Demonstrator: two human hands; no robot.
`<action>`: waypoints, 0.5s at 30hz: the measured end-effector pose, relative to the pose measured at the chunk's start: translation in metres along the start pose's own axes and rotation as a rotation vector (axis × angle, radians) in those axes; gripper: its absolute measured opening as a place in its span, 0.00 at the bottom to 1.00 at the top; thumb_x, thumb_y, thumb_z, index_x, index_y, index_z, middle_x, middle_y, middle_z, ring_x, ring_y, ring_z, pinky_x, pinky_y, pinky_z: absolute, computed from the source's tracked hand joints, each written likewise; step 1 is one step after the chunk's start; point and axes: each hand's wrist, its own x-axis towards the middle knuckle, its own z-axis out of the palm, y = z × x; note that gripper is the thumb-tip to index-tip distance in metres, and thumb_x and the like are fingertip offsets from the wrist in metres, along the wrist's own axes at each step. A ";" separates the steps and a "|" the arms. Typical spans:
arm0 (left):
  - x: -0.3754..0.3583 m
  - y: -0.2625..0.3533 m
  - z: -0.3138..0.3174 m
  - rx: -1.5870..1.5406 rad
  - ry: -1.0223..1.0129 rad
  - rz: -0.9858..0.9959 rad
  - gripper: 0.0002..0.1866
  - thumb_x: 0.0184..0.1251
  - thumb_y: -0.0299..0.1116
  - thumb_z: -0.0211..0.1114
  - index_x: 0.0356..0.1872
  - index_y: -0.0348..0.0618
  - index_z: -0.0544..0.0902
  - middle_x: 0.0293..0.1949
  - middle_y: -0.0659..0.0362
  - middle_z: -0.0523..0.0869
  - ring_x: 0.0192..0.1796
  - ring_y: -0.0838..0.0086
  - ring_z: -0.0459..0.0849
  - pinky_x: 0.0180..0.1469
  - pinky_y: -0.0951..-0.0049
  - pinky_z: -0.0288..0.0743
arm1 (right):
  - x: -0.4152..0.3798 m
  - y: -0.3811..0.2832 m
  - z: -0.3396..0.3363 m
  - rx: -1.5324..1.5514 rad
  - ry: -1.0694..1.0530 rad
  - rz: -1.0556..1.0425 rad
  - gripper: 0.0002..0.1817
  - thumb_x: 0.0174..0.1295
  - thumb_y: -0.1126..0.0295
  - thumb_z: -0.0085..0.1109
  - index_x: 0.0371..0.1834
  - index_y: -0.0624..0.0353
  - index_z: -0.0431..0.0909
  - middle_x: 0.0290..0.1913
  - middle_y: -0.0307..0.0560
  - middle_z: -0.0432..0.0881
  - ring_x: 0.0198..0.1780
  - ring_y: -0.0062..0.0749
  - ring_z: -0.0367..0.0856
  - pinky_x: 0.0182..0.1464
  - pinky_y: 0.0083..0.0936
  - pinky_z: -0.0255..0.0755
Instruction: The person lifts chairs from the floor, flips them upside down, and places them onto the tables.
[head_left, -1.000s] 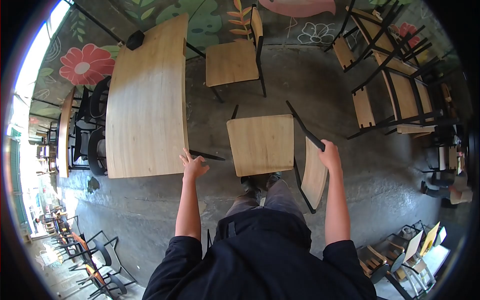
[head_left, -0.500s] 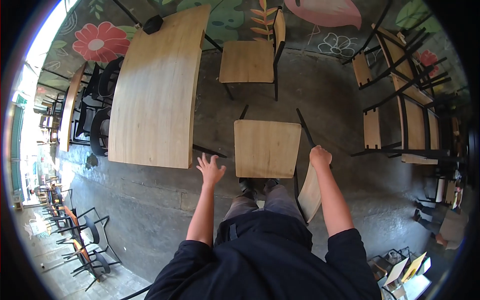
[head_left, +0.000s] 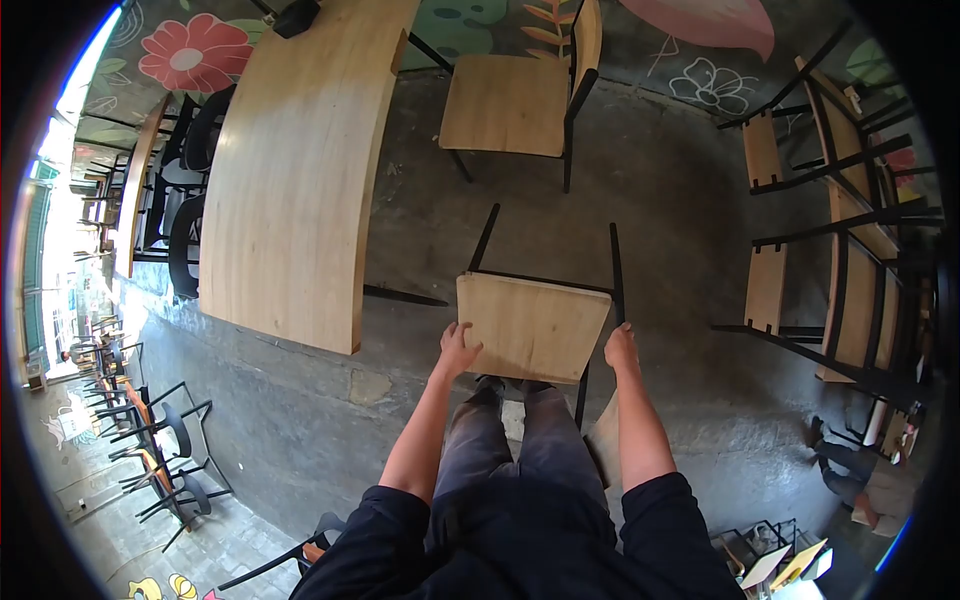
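Observation:
A chair with a light wooden seat (head_left: 535, 322) and black metal legs is in front of my legs, tilted so that two of its legs point away from me. My left hand (head_left: 460, 351) is at the seat's left edge, its fingers curled over the wood. On the other side, my right hand (head_left: 621, 348) is closed around the chair's black frame. Part of the wooden backrest (head_left: 604, 437) shows below, mostly hidden by my right forearm.
A long wooden table (head_left: 295, 180) stands to the left. Beyond my chair is another wooden chair (head_left: 505, 105) near the painted wall. Upturned chairs lie with a table (head_left: 862, 270) on the right. A person (head_left: 885, 485) is at the far right edge.
My left hand has moved from the air beside the table to the seat's left edge. The chair has tilted, with more of its legs showing, and my right hand has come lower.

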 end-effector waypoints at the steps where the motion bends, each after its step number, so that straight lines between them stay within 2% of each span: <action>1: 0.017 0.000 0.000 -0.032 0.025 -0.013 0.36 0.59 0.41 0.72 0.68 0.44 0.69 0.73 0.33 0.60 0.77 0.43 0.55 0.77 0.53 0.53 | 0.009 0.006 0.011 0.070 0.021 0.002 0.29 0.68 0.71 0.52 0.69 0.72 0.56 0.62 0.71 0.73 0.59 0.63 0.79 0.57 0.47 0.79; 2: 0.033 0.000 0.001 -0.063 0.048 -0.026 0.38 0.60 0.41 0.71 0.70 0.42 0.67 0.73 0.33 0.59 0.77 0.42 0.55 0.77 0.53 0.53 | 0.016 0.013 0.021 0.139 0.043 0.007 0.28 0.67 0.72 0.54 0.67 0.73 0.58 0.62 0.73 0.73 0.59 0.65 0.78 0.58 0.48 0.78; 6: 0.075 0.004 0.014 -0.105 0.196 -0.082 0.47 0.64 0.45 0.68 0.77 0.33 0.54 0.74 0.31 0.57 0.79 0.41 0.52 0.78 0.52 0.49 | 0.014 0.014 0.008 0.179 0.032 -0.058 0.31 0.69 0.69 0.52 0.70 0.76 0.55 0.59 0.77 0.74 0.59 0.68 0.77 0.60 0.49 0.75; 9: 0.100 0.004 0.022 -0.153 0.151 -0.062 0.51 0.67 0.49 0.65 0.78 0.32 0.46 0.76 0.31 0.52 0.79 0.40 0.49 0.79 0.52 0.46 | 0.032 0.012 0.008 0.218 0.062 -0.128 0.31 0.70 0.66 0.51 0.69 0.78 0.56 0.58 0.79 0.75 0.60 0.69 0.76 0.61 0.49 0.74; 11: 0.111 0.003 0.032 -0.132 0.196 -0.040 0.51 0.67 0.52 0.65 0.78 0.32 0.47 0.76 0.32 0.52 0.79 0.40 0.50 0.78 0.51 0.49 | 0.061 0.028 0.030 0.254 0.141 -0.207 0.31 0.71 0.65 0.51 0.68 0.79 0.58 0.57 0.81 0.75 0.60 0.70 0.76 0.61 0.49 0.74; 12: 0.118 0.005 0.038 -0.121 0.216 -0.028 0.51 0.67 0.53 0.64 0.78 0.32 0.48 0.76 0.32 0.52 0.79 0.39 0.51 0.78 0.51 0.51 | 0.058 0.019 0.018 0.289 0.060 -0.130 0.31 0.72 0.65 0.50 0.70 0.78 0.56 0.63 0.79 0.71 0.65 0.69 0.72 0.67 0.47 0.69; 15: 0.096 0.065 0.025 -0.011 0.274 -0.280 0.50 0.67 0.56 0.64 0.77 0.31 0.50 0.75 0.35 0.55 0.77 0.40 0.55 0.75 0.49 0.58 | 0.086 0.027 0.030 0.349 0.045 -0.114 0.33 0.75 0.60 0.47 0.72 0.78 0.57 0.65 0.78 0.70 0.68 0.67 0.70 0.70 0.44 0.66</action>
